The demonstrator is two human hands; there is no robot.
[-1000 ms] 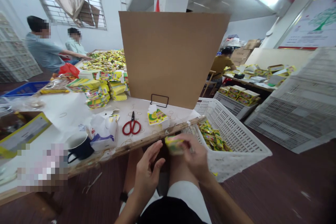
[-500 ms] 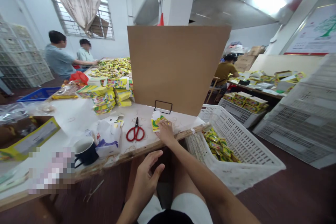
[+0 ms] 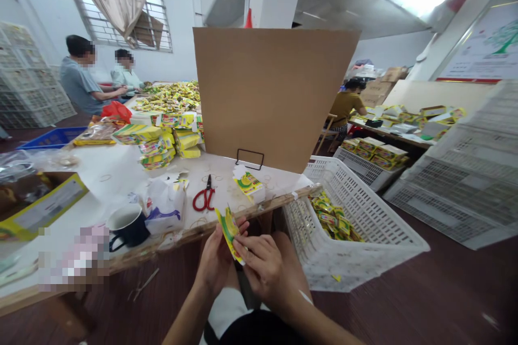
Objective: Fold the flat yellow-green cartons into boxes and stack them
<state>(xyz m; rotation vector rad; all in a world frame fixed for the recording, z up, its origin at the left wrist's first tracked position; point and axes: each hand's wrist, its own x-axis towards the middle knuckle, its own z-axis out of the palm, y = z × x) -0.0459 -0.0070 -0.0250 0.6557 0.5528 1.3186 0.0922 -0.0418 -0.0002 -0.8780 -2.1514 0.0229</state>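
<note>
Above my lap, just off the table's front edge, I hold a flattened yellow-and-green printed carton in both hands. My left hand grips it from the left and behind. My right hand pinches its lower right side, fingers closed. More of the same flat cartons lie on the table beyond my hands. Red-handled scissors rest to the left of them, partly behind the held carton.
A brown cardboard panel stands on a black wire stand. At right is a white basket with yellow packets. A dark mug, a white plastic bag and stacked yellow cartons are at left. Other people sit farther back.
My right hand has left the cartons on the table and come back toward my lap, now with a flat carton. My left hand, free before, has closed on it too.
</note>
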